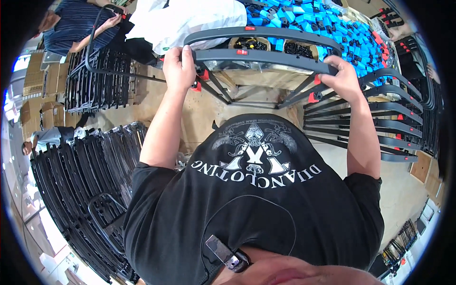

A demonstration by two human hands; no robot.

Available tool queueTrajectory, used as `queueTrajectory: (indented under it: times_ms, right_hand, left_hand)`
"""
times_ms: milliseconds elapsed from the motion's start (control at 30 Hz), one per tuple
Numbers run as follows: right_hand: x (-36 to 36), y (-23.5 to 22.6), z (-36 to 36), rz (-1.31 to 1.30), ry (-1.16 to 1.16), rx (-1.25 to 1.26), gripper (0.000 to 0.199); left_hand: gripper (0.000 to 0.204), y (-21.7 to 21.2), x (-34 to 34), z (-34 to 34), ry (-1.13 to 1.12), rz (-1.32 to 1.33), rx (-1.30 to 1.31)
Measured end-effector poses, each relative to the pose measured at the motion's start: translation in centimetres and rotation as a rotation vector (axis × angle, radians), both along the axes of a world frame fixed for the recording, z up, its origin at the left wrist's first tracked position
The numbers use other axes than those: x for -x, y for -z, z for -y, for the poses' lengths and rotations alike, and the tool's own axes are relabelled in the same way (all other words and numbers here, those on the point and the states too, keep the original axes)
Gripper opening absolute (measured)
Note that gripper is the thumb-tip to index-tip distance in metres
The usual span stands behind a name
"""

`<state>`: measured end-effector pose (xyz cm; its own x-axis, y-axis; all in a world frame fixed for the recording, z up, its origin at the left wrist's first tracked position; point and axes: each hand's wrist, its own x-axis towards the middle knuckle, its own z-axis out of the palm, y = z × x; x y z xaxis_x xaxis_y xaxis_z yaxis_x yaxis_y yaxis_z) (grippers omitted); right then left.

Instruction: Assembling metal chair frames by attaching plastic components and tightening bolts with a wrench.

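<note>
The bar (263, 57) lies at 12 o'clock, gently arched and dark grey, a red label near its middle, with one hand at each end. At 11 o'clock the left hand (180, 69) grips the bar's left end, its fingers (173, 53) bent and its thumb pointing toward 12, so the end sits against them. At 2 o'clock the right hand (343, 78) pinches the other end: its fingers curl over the top, its thumb lies toward the lower edge, and the bar's tip is between them. Just beyond, toward 12, a second bar (280, 33) arches alongside, its left end near the left thumb, its right end near the right fingers. Red clips (314, 97) show below both hands, and dark legs slant inward from there toward 6. Two tubs (299, 49) of small black parts stand past the bars, with a heap of blue pieces (304, 21) at 1 o'clock and a white sheet (199, 21) nearer 11. Close to 3 o'clock is a row of similar frames (394, 128); black frames (78, 190) stand stacked at 8. Between 10 and 11 a co-worker (78, 23) handles another frame.
</note>
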<state>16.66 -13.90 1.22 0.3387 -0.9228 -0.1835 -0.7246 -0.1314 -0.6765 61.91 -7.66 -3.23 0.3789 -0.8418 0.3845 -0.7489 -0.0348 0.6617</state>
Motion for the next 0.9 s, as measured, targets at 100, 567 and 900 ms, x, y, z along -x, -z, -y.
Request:
queueTrajectory:
  times_ms: [100, 567, 900]
  right_hand:
    - [-1.6, 0.5, -0.1, 0.153, 0.137, 0.269, 0.039]
    - [-12.7, 9.2, -15.9, -0.018, 0.238, 0.049, 0.033]
    - [-15.5, 11.1, -21.8, -0.207, 0.273, -0.280, 0.032]
  left_hand:
    - [0.026, 0.8, -3.0, -0.4, 0.109, 0.032, 0.123]
    - [0.046, 11.8, -27.6, 14.8, -0.050, -0.525, -0.178]
    - [0.043, 6.2, -22.6, 11.1, 0.204, -0.924, -0.158]
